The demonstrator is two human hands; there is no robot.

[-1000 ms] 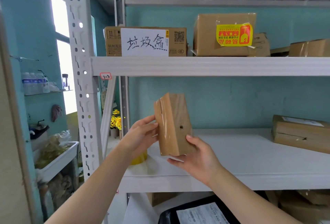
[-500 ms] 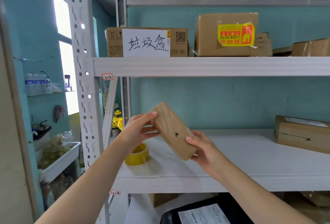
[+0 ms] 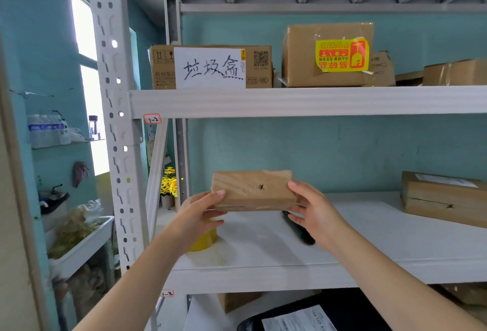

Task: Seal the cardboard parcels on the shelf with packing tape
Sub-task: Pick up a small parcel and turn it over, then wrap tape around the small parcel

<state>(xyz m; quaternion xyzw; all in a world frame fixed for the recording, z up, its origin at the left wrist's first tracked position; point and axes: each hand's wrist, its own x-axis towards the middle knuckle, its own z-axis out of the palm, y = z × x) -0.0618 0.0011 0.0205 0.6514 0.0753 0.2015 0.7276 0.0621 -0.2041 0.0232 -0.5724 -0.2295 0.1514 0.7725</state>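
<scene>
Parcel (image 3: pixel 252 190) between two hands (image 3: pixel 198 214) (image 3: pixel 313 211)

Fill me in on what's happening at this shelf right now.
A person holds a small cardboard parcel in both hands, the left hand at its left end and the right hand at its right end, lifted flat above the middle shelf. A yellow tape roll sits on the shelf behind the left hand, untouched, and a dark tool lies beside the right hand. Another flat parcel rests at the right of the shelf.
</scene>
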